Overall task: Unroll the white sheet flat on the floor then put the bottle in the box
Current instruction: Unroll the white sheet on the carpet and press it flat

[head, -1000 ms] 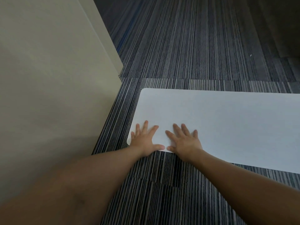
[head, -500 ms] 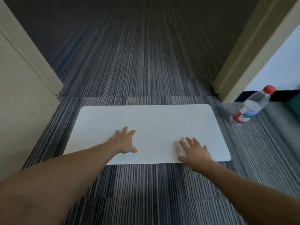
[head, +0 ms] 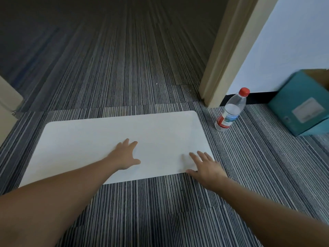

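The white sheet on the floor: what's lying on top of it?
Only the two hands. The left hand rests flat near the middle of the white sheet; the right hand presses its near right corner. The carpet under the sheet is hidden.

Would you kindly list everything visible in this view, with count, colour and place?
sheet: one, white, flat on the carpet, centre.
bottle: one, clear with red cap, upright on the carpet, right of the sheet.
box: one, teal, far right by the wall.
door frame: one, beige, behind the bottle.
carpet: one, grey striped, throughout.
left hand: one, flat on the sheet.
right hand: one, flat on the sheet's near right corner.
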Demonstrator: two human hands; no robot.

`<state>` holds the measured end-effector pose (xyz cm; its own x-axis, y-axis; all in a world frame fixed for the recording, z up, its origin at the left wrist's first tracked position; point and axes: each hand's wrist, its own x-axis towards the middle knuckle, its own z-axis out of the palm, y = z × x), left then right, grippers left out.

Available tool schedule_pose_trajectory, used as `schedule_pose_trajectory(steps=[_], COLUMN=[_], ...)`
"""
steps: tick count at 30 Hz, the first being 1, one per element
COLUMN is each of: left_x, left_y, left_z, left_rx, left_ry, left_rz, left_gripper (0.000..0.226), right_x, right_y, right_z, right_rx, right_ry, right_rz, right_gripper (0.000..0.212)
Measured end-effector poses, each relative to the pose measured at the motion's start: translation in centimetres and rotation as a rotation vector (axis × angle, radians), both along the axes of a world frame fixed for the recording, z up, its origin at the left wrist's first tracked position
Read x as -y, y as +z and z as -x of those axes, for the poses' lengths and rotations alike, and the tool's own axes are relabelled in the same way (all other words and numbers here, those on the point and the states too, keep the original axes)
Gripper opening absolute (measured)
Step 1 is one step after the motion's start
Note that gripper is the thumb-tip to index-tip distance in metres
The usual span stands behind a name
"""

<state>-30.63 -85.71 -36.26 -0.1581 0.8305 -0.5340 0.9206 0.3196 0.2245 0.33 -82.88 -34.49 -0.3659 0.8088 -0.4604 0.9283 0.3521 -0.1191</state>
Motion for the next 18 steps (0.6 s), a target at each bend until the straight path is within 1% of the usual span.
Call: schedule_pose_trajectory(steps=[13,18], left_x=[-2.4,-2.8], left_y=[1.0,1.4], left_z=[-6.5,-8.9], left_rx=[0.127,0.182], left_ry=[-0.118,-0.139], left_rz=[-0.094,-0.141], left_gripper=[0.085,0.085], right_x=[-1.4,-2.1], right_y=[-0.1,0.4], right_z=[0.3,0.2], right_rx=[-0.047,-0.088], right_ry=[-0.013,-0.058], right_rz=[-0.04,-0.061], right_gripper=[0.071,0.072])
